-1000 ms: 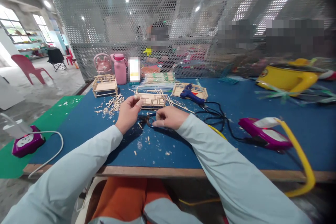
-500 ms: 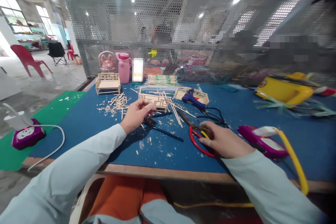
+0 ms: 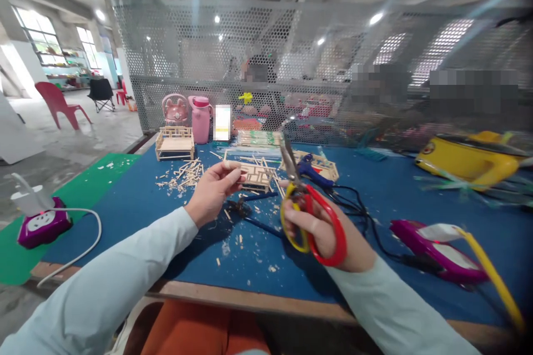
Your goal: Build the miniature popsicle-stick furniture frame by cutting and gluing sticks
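Note:
My right hand (image 3: 322,227) is wrapped round the red and yellow handles of a pair of scissors (image 3: 291,169), held above the table with the blades pointing up and away. My left hand (image 3: 214,186) has its thumb and fingertips pressed together; whatever is between them is too small or hidden to make out. Just beyond those fingertips is a small frame of wooden sticks (image 3: 258,176). Dark-blue-handled pliers (image 3: 239,208) lie on the table between my hands. A blue glue gun (image 3: 314,172) rests behind the scissors, on or against another stick frame (image 3: 331,165).
Loose stick pieces (image 3: 185,175) lie left of centre. Behind them stand a small stick-built bench (image 3: 175,145), a pink bottle (image 3: 201,122) and a phone (image 3: 222,122). Purple power strips (image 3: 441,252) with cables and a yellow pot (image 3: 466,158) sit at the right. A perforated metal screen (image 3: 175,66) stands behind.
My right hand has taken the scissors up off the table and swung the blades upward, leftward of where they lay. My left hand stays nearly in place, still pinched. The view has tilted up slightly.

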A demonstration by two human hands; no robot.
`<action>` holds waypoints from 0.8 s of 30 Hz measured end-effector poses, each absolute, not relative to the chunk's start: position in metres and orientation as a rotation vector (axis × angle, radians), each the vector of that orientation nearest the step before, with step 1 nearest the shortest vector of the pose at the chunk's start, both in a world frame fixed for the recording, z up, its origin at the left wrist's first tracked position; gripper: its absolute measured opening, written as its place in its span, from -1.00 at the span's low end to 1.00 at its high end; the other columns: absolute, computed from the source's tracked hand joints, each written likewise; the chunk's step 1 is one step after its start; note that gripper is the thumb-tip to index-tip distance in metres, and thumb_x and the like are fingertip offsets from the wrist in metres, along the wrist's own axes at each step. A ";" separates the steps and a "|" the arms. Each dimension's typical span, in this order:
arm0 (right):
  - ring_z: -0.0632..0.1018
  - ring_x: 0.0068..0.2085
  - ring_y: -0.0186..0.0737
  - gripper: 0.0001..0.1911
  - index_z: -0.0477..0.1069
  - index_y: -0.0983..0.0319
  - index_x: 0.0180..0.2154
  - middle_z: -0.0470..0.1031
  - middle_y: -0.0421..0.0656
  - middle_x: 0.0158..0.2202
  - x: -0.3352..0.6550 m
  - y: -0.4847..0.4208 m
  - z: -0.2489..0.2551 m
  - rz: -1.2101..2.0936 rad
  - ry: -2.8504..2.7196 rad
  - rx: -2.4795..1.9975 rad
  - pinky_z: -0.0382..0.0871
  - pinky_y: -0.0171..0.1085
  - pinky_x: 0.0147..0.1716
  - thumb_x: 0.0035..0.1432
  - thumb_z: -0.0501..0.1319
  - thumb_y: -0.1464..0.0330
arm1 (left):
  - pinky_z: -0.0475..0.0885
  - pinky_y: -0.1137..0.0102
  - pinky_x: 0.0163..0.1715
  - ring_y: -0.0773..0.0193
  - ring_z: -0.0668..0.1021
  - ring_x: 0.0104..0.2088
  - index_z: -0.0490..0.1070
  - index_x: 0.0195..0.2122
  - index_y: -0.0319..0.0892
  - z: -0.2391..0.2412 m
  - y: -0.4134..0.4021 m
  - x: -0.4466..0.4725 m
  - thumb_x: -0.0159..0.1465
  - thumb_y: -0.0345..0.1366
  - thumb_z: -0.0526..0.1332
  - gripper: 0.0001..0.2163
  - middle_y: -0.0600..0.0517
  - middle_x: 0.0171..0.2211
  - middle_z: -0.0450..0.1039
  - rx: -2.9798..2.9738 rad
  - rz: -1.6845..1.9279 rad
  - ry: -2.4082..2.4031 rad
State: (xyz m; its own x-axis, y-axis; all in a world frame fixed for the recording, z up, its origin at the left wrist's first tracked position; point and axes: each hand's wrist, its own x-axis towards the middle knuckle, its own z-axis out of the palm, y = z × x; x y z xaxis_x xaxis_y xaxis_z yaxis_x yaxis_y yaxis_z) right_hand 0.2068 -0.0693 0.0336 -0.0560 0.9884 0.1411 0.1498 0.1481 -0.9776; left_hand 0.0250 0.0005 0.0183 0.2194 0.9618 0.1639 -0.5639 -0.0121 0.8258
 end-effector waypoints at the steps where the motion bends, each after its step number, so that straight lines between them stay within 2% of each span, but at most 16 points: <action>1: 0.42 -0.55 -0.33 -0.62 0.28 0.19 -0.23 0.36 -0.28 -0.49 0.192 -0.062 0.037 1.067 -1.391 -1.148 0.32 -0.31 -0.60 -0.12 0.29 0.22 | 0.33 0.55 -0.45 0.48 0.47 -0.46 0.45 -0.36 -0.23 0.018 0.000 0.024 -0.02 -0.33 0.40 -0.79 0.11 -0.45 0.48 0.977 1.336 0.554; 5: 0.41 -0.60 -0.36 -0.60 0.27 0.19 -0.21 0.37 -0.30 -0.51 0.154 -0.037 0.048 1.006 -1.326 -1.042 0.25 -0.37 -0.68 -0.11 0.30 0.21 | 0.28 0.53 -0.49 0.48 0.40 -0.49 0.51 -0.38 -0.23 0.017 -0.001 0.022 -0.01 -0.27 0.38 -0.80 0.08 -0.42 0.50 1.166 1.414 0.593; 10: 0.40 -0.61 -0.38 -0.60 0.28 0.19 -0.22 0.37 -0.34 -0.54 0.154 -0.018 0.039 0.992 -1.222 -0.981 0.28 -0.36 -0.66 -0.16 0.30 0.28 | 0.38 0.41 -0.28 0.35 0.48 -0.38 0.53 -0.42 -0.21 0.013 -0.006 0.027 0.04 -0.24 0.34 -0.85 0.03 -0.42 0.51 1.348 1.377 0.550; 14: 0.43 -0.57 -0.35 -0.57 0.32 0.21 -0.22 0.43 -0.30 -0.51 0.162 -0.015 0.028 0.991 -1.179 -0.951 0.35 -0.33 -0.60 -0.20 0.34 0.28 | 0.37 0.37 -0.18 0.30 0.50 -0.31 0.55 -0.42 -0.19 0.006 -0.008 0.032 0.08 -0.30 0.30 -0.91 0.01 -0.39 0.51 1.469 1.388 0.582; 20: 0.36 -0.69 -0.35 -0.61 0.26 0.20 -0.31 0.33 -0.36 -0.69 0.160 -0.025 0.028 1.066 -1.157 -1.045 0.25 -0.36 -0.72 -0.19 0.33 0.22 | 0.36 0.42 -0.28 0.32 0.46 -0.35 0.55 -0.43 -0.15 0.000 -0.008 0.032 0.13 -0.30 0.27 -0.91 0.03 -0.42 0.43 1.658 1.555 0.678; 24: 0.38 -0.66 -0.37 -0.58 0.27 0.21 -0.24 0.34 -0.37 -0.65 0.161 -0.023 0.025 1.005 -1.170 -0.980 0.30 -0.35 -0.67 -0.18 0.32 0.24 | 0.33 0.44 -0.33 0.32 0.44 -0.33 0.53 -0.36 -0.16 0.000 -0.011 0.031 0.16 -0.25 0.24 -0.87 0.01 -0.37 0.42 1.724 1.513 0.700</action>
State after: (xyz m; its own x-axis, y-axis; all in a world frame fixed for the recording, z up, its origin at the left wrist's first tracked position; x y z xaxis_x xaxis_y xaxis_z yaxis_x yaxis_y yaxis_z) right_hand 0.1615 -0.0232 0.0253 0.1070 0.9625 0.2493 -0.1014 0.2600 -0.9603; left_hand 0.0309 -0.0111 0.0004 0.1608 0.7911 0.5901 -0.0629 -0.5885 0.8061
